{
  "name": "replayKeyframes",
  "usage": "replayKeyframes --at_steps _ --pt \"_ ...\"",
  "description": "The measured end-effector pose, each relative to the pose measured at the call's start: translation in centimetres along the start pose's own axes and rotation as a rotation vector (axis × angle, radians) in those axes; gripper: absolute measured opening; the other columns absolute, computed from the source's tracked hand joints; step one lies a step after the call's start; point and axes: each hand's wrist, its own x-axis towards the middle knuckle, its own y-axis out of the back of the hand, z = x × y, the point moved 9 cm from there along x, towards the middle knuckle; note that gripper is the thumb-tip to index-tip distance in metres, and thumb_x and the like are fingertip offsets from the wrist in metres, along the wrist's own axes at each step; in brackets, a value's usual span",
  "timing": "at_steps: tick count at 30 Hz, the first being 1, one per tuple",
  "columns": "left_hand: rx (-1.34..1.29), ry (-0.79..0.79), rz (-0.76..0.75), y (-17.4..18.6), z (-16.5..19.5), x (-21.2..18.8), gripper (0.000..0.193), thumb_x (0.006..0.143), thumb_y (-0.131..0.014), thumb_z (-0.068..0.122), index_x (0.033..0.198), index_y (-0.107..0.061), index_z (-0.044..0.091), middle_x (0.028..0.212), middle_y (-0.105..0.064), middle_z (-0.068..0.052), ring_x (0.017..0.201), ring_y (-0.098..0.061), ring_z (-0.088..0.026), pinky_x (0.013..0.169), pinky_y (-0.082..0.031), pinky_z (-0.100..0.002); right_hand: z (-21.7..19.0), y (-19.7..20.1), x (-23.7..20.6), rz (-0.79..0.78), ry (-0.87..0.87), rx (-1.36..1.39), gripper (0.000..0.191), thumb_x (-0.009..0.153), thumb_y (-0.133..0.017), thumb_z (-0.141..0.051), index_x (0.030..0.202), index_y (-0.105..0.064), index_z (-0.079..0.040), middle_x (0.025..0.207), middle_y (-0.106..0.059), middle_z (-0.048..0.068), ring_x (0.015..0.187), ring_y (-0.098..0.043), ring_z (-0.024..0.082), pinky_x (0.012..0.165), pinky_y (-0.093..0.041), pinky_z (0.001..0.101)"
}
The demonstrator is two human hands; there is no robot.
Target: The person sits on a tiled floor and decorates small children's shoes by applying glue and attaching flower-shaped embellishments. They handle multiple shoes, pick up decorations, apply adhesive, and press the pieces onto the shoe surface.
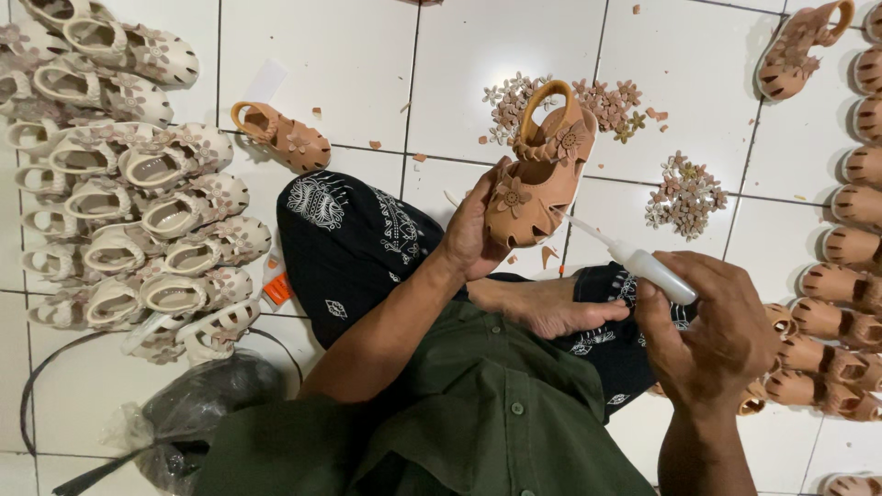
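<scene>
Above the person's crossed legs, the left hand (473,230) holds a small tan sandal (537,174) upright, its fingers and thumb clamped around the toe end so the heel strap loops upward and two moulded flowers face the camera. Just to the right, the right hand (721,335) is closed around a white glue bottle (648,264), whose thin nozzle reaches leftward to the sandal's lower edge; whether the tip touches cannot be told. Beneath both hands lie a bare foot (551,308) and black patterned trousers (354,243), with a green shirt (478,413) nearest the camera. On the white tiled floor (349,55) beyond the sandal, two loose heaps of small flower pieces (684,195) sit near each other, the nearer heap partly hidden behind the shoe. A single tan sandal (283,136) lies alone to the left on open tile. Along the left edge, a dense pile of cream sandals (138,211) crowds close to the knee, with a dark plastic bag (197,409) below it. Along the right edge, a row of tan sandals (850,276) runs downward, just beside the right hand. Open floor remains mostly straight ahead, between the heaps and the far tiles.
</scene>
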Motion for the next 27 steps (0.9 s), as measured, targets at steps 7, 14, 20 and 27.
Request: replayKeyframes --at_steps 7,14,20,27 --pt "0.021 0.027 0.015 -0.1 0.0 -0.1 0.048 0.113 -0.036 0.046 0.151 -0.043 0.017 0.145 -0.054 -0.005 0.128 -0.059 -0.021 0.098 -0.059 -0.044 -0.5 0.0 0.2 -0.014 -0.033 -0.041 0.059 0.105 -0.081 -0.001 0.145 -0.039 -0.014 0.110 -0.075 0.018 0.099 -0.076 0.028 0.074 -0.063 0.0309" --pt "0.027 0.015 0.003 -0.6 0.3 -0.2 0.049 0.115 -0.036 0.045 0.152 -0.043 0.014 0.145 -0.054 -0.008 0.129 -0.059 -0.021 0.101 -0.059 -0.043 -0.3 0.1 0.0 0.022 0.005 0.013 0.051 0.115 -0.079 -0.004 0.144 -0.038 -0.015 0.118 -0.075 0.014 0.105 -0.076 0.023 0.080 -0.064 0.0282" --pt "0.053 0.013 -0.020 -1.0 0.4 -0.3 0.050 0.114 -0.035 0.045 0.152 -0.042 0.014 0.143 -0.055 -0.008 0.127 -0.060 -0.020 0.099 -0.059 -0.042 0.4 0.0 -0.1 -0.032 -0.126 -0.066 0.035 0.104 -0.080 -0.006 0.130 -0.058 -0.011 0.109 -0.075 0.015 0.094 -0.076 0.024 0.069 -0.061 0.0286" --pt "0.052 0.021 -0.043 -1.4 0.3 -0.3 0.050 0.115 -0.037 0.046 0.151 -0.044 0.011 0.142 -0.057 -0.009 0.126 -0.060 -0.021 0.099 -0.059 -0.043 -0.5 0.3 1.1 0.000 -0.100 -0.009 0.029 0.105 -0.080 -0.004 0.127 -0.061 -0.004 0.108 -0.075 0.015 0.098 -0.077 0.025 0.074 -0.063 0.0299"
